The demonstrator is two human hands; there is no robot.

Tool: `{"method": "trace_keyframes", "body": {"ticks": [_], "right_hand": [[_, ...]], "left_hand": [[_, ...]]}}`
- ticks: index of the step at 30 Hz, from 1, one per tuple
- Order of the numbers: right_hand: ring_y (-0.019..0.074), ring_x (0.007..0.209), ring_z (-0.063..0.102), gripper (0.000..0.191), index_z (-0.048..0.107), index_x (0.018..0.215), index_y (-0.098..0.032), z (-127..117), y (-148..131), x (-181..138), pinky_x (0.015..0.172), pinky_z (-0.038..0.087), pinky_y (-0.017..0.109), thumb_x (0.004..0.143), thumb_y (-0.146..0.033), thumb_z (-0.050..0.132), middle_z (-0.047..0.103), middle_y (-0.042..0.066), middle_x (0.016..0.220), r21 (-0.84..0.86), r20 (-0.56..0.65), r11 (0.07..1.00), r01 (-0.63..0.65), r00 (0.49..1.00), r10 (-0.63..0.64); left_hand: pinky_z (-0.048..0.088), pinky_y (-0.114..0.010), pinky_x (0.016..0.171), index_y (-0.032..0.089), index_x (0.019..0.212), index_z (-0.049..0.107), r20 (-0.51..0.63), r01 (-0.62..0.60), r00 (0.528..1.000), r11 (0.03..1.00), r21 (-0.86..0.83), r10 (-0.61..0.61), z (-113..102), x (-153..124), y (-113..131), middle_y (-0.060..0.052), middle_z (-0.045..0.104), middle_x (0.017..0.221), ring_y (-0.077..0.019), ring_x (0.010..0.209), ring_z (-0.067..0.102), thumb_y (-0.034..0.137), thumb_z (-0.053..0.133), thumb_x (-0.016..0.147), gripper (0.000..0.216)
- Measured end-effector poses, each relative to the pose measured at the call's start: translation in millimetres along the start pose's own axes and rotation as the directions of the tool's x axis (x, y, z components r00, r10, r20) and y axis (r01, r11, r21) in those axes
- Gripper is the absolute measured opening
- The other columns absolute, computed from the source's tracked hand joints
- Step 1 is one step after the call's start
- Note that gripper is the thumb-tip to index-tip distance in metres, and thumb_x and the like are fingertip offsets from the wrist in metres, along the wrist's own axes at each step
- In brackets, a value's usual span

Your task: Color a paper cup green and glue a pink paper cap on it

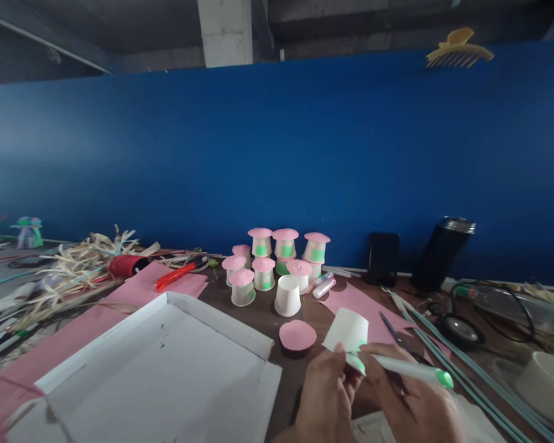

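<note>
My left hand (325,394) is closed round a small white paper cup (348,332), held upside down and tilted near the table's front edge. My right hand (409,400) grips a white marker with a green end (410,369), its tip touching a green patch on the cup's rim. A loose pink paper disc (298,335) lies just left of the cup. A bare white cup (287,296) stands upside down beyond it. Behind that stands a cluster of several white cups with pink tops and green patches (277,258).
A shallow white cardboard tray (166,363) fills the front left, on pink paper sheets (74,332). Straw strips (83,264), a red roll and a red cutter lie at the left. Scissors (397,335), a phone, a black tumbler (441,252), cables and long grey sticks lie right, before a blue wall.
</note>
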State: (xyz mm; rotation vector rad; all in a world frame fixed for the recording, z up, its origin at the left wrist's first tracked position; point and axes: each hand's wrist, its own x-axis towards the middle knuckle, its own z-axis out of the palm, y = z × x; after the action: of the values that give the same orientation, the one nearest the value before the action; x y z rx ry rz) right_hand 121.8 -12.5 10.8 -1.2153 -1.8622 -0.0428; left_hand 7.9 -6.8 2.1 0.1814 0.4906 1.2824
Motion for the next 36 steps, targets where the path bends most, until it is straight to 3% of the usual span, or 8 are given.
{"method": "trace_keyframes", "body": {"ticks": [6, 24, 31, 36], "right_hand": [[0.0149, 0.076, 0.068, 0.019, 0.065, 0.088, -0.021, -1.2, -0.9, 1.1, 0.066, 0.053, 0.020, 0.088, -0.031, 0.049, 0.071, 0.003, 0.084, 0.007, 0.011, 1.000, 0.003, 1.000, -0.003], [0.0161, 0.074, 0.069, 0.023, 0.066, 0.087, -0.021, -2.1, -2.3, 0.7, 0.064, 0.054, 0.021, 0.089, -0.035, 0.048, 0.072, 0.003, 0.084, 0.020, 0.037, 0.996, -0.084, 0.996, 0.083], [0.0162, 0.071, 0.069, 0.025, 0.067, 0.085, -0.021, -3.8, -5.1, 3.8, 0.065, 0.055, 0.022, 0.088, -0.036, 0.048, 0.072, 0.004, 0.079, -0.011, -0.010, 0.997, -0.073, 0.997, 0.072], [0.0153, 0.073, 0.069, 0.025, 0.067, 0.084, -0.021, -4.1, -6.9, 5.5, 0.064, 0.054, 0.020, 0.088, -0.035, 0.047, 0.072, 0.003, 0.081, 0.018, 0.034, 0.999, -0.035, 0.999, 0.034]], "left_hand": [[0.038, -0.033, 0.086, 0.012, 0.074, 0.066, 0.087, 0.000, 0.996, 1.000, -0.015, 0.002, -4.1, 2.8, -2.4, -0.008, 0.064, 0.078, -0.0201, 0.082, 0.057, 0.028, 0.070, 0.065, 0.018], [0.038, -0.034, 0.088, 0.012, 0.075, 0.066, 0.053, 0.017, 0.998, 1.000, -0.023, -0.016, -6.2, 3.1, -2.3, -0.009, 0.065, 0.084, -0.0206, 0.087, 0.057, 0.028, 0.072, 0.064, 0.021], [0.039, -0.033, 0.086, 0.012, 0.073, 0.065, 0.024, -0.005, 1.000, 0.999, -0.043, 0.006, -4.6, 3.9, -2.6, -0.008, 0.066, 0.082, -0.0196, 0.085, 0.057, 0.027, 0.073, 0.064, 0.019], [0.039, -0.034, 0.086, 0.012, 0.074, 0.066, 0.045, -0.002, 0.999, 1.000, -0.018, 0.003, -4.3, 3.5, -2.6, -0.007, 0.065, 0.080, -0.0183, 0.081, 0.057, 0.027, 0.071, 0.065, 0.018]]}}
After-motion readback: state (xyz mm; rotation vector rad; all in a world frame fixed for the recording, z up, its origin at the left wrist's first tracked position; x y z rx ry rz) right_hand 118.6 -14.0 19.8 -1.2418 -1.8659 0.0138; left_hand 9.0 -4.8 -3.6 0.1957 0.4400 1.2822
